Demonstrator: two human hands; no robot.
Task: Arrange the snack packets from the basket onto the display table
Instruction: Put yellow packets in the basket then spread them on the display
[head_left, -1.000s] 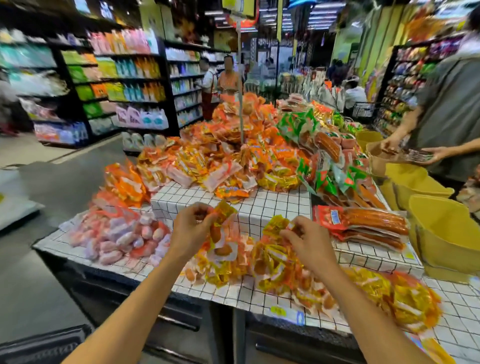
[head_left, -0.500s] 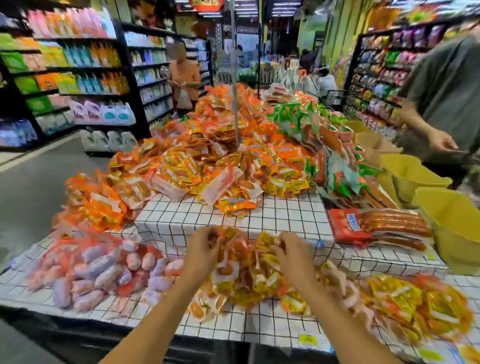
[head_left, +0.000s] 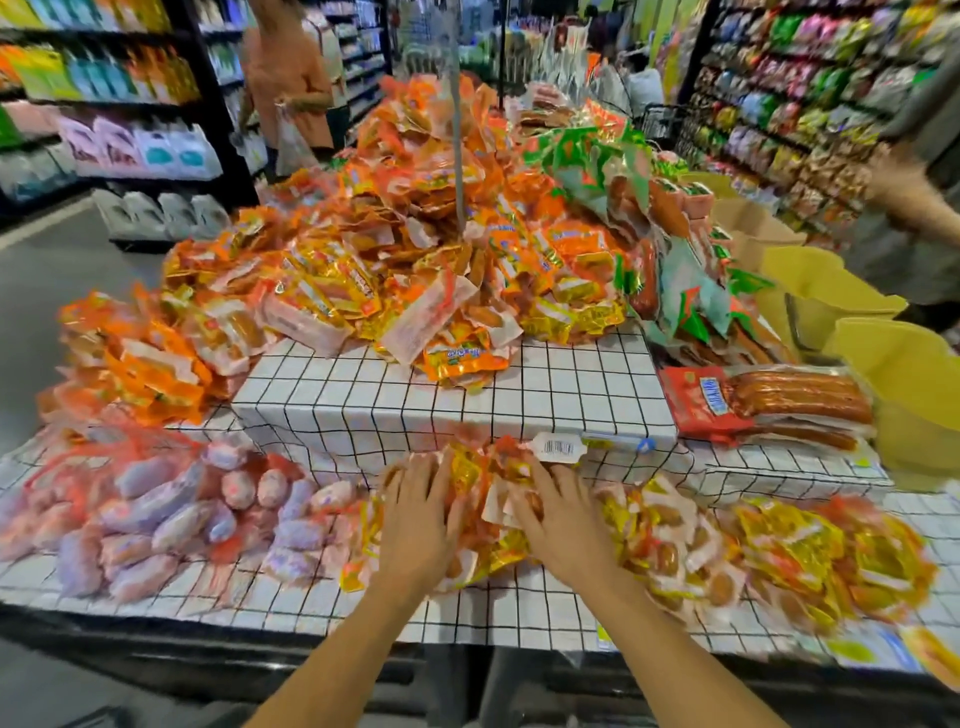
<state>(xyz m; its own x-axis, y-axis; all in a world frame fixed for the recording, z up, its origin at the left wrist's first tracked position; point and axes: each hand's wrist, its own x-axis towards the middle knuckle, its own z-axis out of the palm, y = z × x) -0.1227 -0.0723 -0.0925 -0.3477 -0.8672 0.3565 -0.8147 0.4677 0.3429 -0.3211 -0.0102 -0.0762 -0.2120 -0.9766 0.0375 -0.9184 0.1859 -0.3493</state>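
Hands lie flat and spread, left hand (head_left: 422, 525) and right hand (head_left: 566, 525) pressing on the yellow-and-orange plastic snack packets (head_left: 488, 499) between and under them. Neither grips anything. The packets rest on the white black-gridded display table (head_left: 519, 608).

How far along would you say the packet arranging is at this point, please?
Done: heaps already cover the display table. In hand: left hand and right hand press flat on yellow snack packets at the front edge. Left: unclear, since no basket is in view.

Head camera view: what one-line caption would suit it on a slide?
Both hands, left hand and right hand, press flat on yellow snack packets on the checked display table.
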